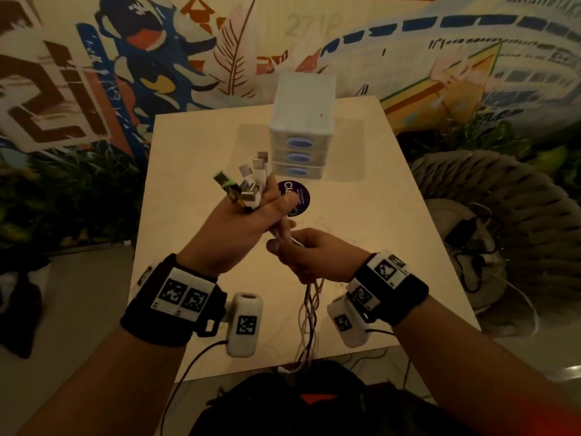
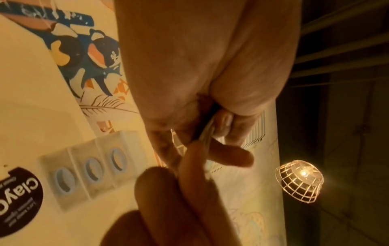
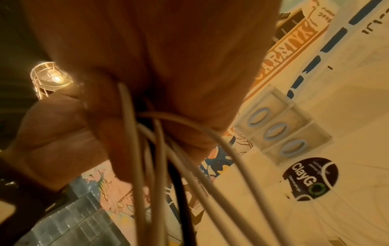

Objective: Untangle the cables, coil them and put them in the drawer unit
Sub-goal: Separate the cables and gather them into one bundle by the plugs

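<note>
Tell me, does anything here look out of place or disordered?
Only the cables: below the right hand they hang twisted together over the table edge. The left hand grips the plug ends. The drawer unit stands upright, all drawers shut.

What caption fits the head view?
Left hand grips the plug ends of the cables, right hand holds them lower; drawer unit shut on the table.

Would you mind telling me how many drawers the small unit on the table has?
3, stacked at the table's far end: top drawer, middle drawer, bottom drawer, each with a blue oval handle and each closed.
</note>
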{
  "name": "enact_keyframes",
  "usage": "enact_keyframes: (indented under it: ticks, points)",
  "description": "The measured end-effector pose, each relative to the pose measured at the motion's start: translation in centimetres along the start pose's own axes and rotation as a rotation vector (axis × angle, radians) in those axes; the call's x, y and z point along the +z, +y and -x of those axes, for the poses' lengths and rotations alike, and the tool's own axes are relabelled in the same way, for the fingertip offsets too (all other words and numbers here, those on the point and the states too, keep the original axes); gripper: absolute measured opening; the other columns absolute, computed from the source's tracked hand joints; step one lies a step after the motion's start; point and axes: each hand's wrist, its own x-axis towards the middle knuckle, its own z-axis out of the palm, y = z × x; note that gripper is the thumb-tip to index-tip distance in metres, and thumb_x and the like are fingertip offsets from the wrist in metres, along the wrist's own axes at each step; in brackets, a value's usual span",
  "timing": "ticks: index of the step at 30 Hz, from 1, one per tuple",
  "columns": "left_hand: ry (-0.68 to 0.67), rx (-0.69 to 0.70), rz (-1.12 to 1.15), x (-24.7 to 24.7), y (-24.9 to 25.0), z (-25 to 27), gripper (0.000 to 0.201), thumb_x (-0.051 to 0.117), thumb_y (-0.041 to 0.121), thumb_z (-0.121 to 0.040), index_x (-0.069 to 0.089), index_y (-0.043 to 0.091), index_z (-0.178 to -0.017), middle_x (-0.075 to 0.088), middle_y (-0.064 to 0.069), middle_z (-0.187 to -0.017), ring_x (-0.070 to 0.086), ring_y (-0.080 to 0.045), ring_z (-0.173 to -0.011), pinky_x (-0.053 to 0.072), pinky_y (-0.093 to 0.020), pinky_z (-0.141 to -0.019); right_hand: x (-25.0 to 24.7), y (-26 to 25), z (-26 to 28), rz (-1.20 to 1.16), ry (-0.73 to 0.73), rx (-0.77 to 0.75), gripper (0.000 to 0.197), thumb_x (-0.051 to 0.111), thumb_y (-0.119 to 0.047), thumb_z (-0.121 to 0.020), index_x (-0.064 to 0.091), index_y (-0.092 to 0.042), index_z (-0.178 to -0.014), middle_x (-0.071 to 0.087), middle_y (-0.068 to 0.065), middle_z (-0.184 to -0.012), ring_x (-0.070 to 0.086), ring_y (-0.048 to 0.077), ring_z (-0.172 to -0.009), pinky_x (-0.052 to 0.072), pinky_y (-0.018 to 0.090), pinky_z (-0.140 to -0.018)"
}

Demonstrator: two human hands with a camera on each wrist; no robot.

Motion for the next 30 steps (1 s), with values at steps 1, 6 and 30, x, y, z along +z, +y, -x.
enact_keyframes:
  ticks: [1,6,30]
  points:
    - [0.01,-0.002,0.019,0.1,-0.1,0.1,0.034,0.061,0.018,-0.098,0.04,0.016,-0.073,0.04,-0.007,-0.056,0.047,-0.024,-0.053,0.059,-0.053,-0.084,0.0,0.3,0.1,0.014,0.02,0.023,0.043,0.056,-0.049,-0.099,0.046,-0.02,-0.069,0.042,-0.006,-0.057,0.039,0.01,-0.048,0.04,0.027,-0.054]
    - [0.144,-0.084,0.333,-1.1,-0.1,-0.7,0.04,0.053,0.005,-0.102,0.035,0.024,-0.073,0.024,0.003,-0.062,0.024,-0.009,-0.045,0.034,-0.025,-0.049,0.5,4.4,1.8,0.165,0.038,0.157,0.054,0.056,-0.064,-0.09,0.047,-0.02,-0.058,0.05,-0.002,-0.053,0.052,0.016,-0.051,0.049,0.028,-0.06]
    - [0.19,-0.099,0.422,-2.0,-1.0,-1.4,0.054,0.061,0.012,-0.091,0.013,0.024,-0.071,0.008,0.001,-0.061,0.014,-0.009,-0.041,0.022,-0.022,-0.041,-1.8,18.3,8.4,0.637,-0.051,0.58,0.057,0.067,-0.08,-0.071,0.073,-0.026,-0.087,0.071,-0.008,-0.084,0.067,0.006,-0.082,0.051,0.025,-0.075]
